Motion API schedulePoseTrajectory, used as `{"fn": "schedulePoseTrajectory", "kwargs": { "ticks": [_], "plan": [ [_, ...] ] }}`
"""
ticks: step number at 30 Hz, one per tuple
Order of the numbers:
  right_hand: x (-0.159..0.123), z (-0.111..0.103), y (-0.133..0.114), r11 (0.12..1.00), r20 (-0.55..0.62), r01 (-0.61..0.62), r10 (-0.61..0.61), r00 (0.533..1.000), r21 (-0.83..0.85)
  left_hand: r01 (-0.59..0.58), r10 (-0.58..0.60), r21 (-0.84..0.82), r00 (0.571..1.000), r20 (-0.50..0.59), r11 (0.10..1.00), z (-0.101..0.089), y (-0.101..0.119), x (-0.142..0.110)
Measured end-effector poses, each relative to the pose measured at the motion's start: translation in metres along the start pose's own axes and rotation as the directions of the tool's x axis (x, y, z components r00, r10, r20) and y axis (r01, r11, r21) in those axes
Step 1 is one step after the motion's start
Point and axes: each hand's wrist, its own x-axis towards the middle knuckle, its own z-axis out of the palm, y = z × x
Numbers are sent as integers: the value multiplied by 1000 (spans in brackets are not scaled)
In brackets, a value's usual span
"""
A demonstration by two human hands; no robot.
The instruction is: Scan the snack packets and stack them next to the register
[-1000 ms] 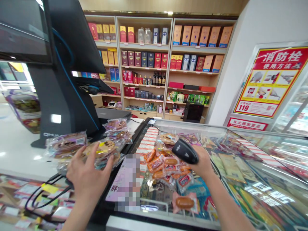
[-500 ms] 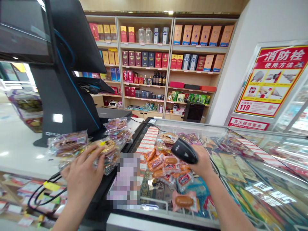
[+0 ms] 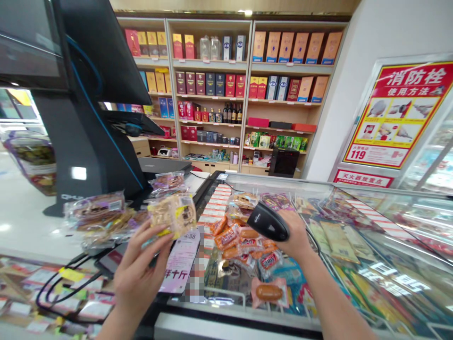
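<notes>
Between the fingers and thumb of my left hand [image 3: 145,264] is a snack packet [image 3: 172,215] in clear and yellow wrap, raised above the counter edge. My right hand [image 3: 295,233] grips a black barcode scanner [image 3: 268,222], its head pointing left toward the packet. Below the scanner, orange-wrapped sausages [image 3: 230,241] lie heaped on the glass freezer top [image 3: 226,295]. One single sausage packet [image 3: 267,291] rests nearer to me. Several more snack packets [image 3: 97,212] are piled on the counter to the left. A phone [image 3: 182,259] with a lit screen lies beside my left hand.
A black cash register [image 3: 85,141] stands on the white counter [image 3: 21,222] at left, with a jar [image 3: 33,158] behind it. Black cables [image 3: 53,293] loop over the counter's front edge. Shelves of boxed bottles [image 3: 212,85] line the back wall. A red notice [image 3: 399,113] hangs at right.
My left hand has lifted a snack packet off the pile and moved right toward the scanner. More of the phone screen now shows. My right hand has stayed nearly in place with the scanner.
</notes>
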Motion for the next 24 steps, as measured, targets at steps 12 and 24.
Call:
{"fn": "schedulePoseTrajectory", "kwargs": {
  "ticks": [12, 24],
  "plan": [
    [8, -1, -20, 996, 96, 21, -29, 995, 83, -46, 76, -237, 990, 120, 971, 23, 34, -13],
    [5, -1, -11, 1000, 58, -1, -1, 998, 30, 838, -737, -268, 545, 400, 475, 76, 14, -3]
  ]
}}
